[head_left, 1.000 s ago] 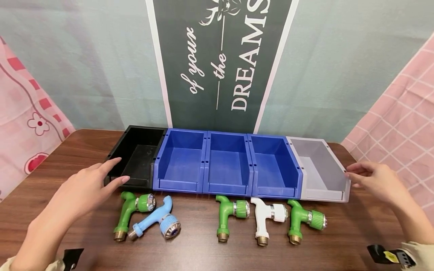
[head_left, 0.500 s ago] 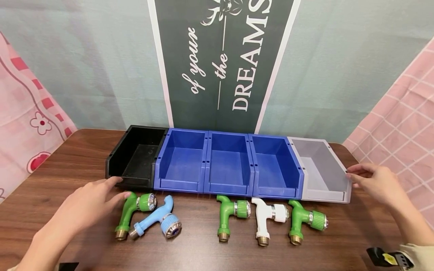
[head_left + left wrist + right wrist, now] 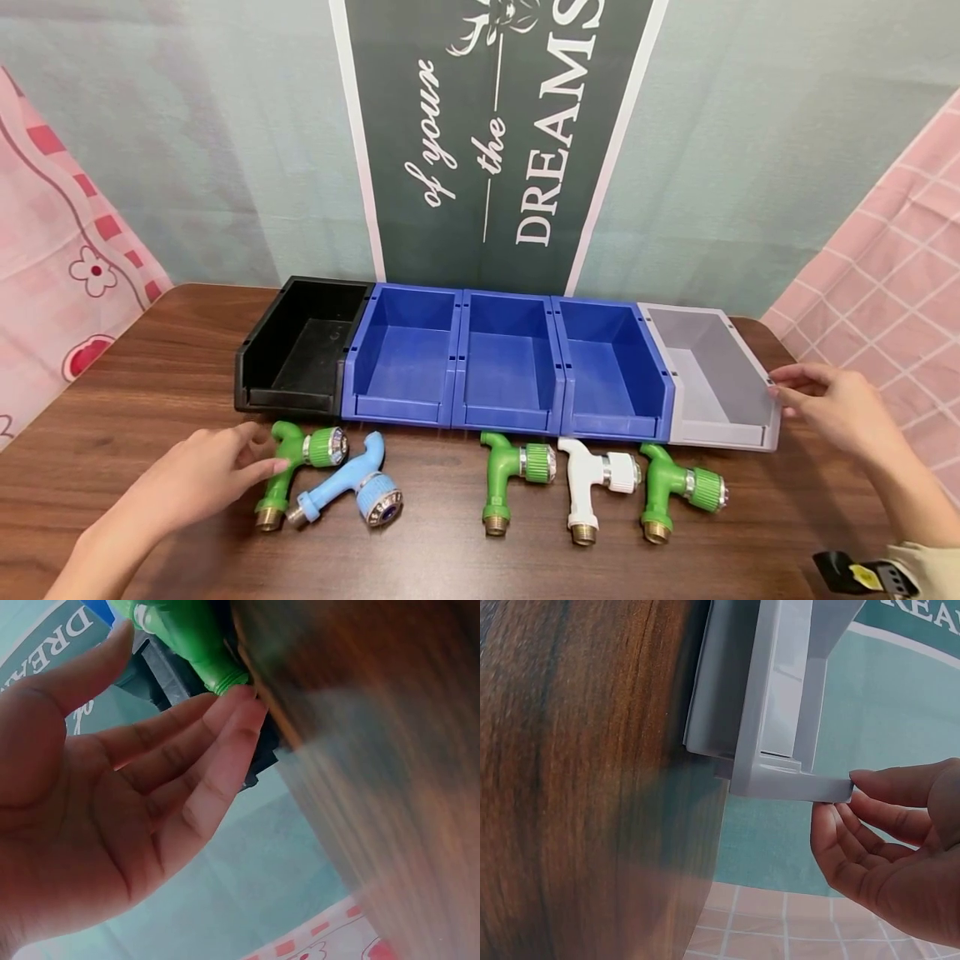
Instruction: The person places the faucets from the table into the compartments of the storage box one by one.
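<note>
My left hand point(image 3: 198, 475) is at the leftmost green tap point(image 3: 279, 483), which lies on the table with a ribbed green knob. In the left wrist view, its fingertips are right at the end of the green tap's spout point(image 3: 225, 675), while the thumb stands apart from the fingers. Beside that tap lies a light blue tap point(image 3: 337, 483), tilted. At the far right, my right hand point(image 3: 840, 404) pinches the outer side rim of the grey bin point(image 3: 720, 433). The right wrist view shows its thumb and fingers on either side of the grey bin's edge point(image 3: 787, 786).
A black bin point(image 3: 300, 400) and several blue bins point(image 3: 397, 411) stand in a row left of the grey one. In front lie another green tap point(image 3: 497, 483), a white tap point(image 3: 579, 492) and a green tap point(image 3: 657, 492) on the wooden table point(image 3: 450, 575).
My left hand has come down and back from the black bin's front corner to the leftmost green tap. The right hand stays at the grey bin's rim.
</note>
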### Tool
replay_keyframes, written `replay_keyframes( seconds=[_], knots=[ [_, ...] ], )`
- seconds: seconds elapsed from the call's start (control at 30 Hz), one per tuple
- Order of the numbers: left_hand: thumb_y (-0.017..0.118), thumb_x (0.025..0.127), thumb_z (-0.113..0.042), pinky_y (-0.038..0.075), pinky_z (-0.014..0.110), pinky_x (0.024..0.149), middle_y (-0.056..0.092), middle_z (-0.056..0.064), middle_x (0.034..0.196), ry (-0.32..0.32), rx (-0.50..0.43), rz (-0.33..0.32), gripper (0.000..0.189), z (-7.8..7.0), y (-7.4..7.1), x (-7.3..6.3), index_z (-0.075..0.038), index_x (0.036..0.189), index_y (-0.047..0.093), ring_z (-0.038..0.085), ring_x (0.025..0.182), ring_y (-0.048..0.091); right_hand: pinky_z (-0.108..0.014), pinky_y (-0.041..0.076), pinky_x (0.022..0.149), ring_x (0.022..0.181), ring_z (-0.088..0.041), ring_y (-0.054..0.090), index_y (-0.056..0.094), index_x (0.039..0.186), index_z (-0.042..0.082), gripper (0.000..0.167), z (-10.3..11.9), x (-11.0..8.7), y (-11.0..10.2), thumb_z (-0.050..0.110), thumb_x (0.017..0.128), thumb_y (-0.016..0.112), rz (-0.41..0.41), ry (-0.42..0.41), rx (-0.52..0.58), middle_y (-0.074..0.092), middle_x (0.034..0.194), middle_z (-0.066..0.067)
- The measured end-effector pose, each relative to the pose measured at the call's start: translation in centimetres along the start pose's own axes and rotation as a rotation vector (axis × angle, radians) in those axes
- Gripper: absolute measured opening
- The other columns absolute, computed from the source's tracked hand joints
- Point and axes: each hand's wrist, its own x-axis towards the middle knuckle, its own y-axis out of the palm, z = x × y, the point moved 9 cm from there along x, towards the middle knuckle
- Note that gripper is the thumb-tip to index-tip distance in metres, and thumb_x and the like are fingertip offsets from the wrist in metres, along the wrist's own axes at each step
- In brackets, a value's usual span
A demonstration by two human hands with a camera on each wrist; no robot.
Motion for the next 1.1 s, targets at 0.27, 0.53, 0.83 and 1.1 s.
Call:
replay_keyframes(
  seconds=[0.27,0.53,0.83,1.1],
  knots=[
    [0.069,0.077,-0.041,0.037,0.026,0.052,0.052,-0.009,0.062,0.036,-0.052,0.061,0.039,-0.1,1.0,-0.3,-0.009,0.098,0.061,0.007,0.057,0.046,-0.015,0.038,0.051,0.054,0.000,0.057,0.058,0.103,-0.010,0.029,0.0,0.0,0.0,0.013,0.087,0.062,-0.005,0.003,-0.021,0.064,0.065,0.004],
    [0.071,0.076,-0.037,0.035,0.023,0.049,0.051,-0.009,0.063,0.103,-0.130,0.093,0.031,-0.6,1.2,-0.5,-0.011,0.088,0.059,0.002,0.056,0.042,-0.014,0.040,0.051,0.054,-0.002,0.058,0.057,0.104,-0.011,0.029,-0.1,0.0,0.0,0.012,0.087,0.061,-0.002,0.001,-0.001,0.065,0.067,0.004],
    [0.073,0.075,-0.032,0.039,0.022,0.053,0.058,-0.010,0.067,0.101,-0.190,0.116,0.033,-0.2,1.4,-0.5,-0.006,0.091,0.061,0.000,0.060,0.048,-0.014,0.042,0.051,0.055,-0.002,0.059,0.056,0.104,-0.012,0.028,-0.2,0.0,0.1,0.010,0.087,0.061,0.003,-0.008,0.017,0.065,0.068,0.005],
    [0.073,0.075,-0.024,0.041,0.023,0.054,0.060,-0.008,0.070,0.102,-0.229,0.135,0.033,0.8,1.3,-0.5,-0.001,0.095,0.061,0.000,0.063,0.050,-0.014,0.043,0.051,0.055,-0.002,0.059,0.056,0.102,-0.012,0.027,-0.2,-0.1,0.1,0.009,0.086,0.062,-0.002,-0.017,0.042,0.064,0.067,0.011]
  ],
)
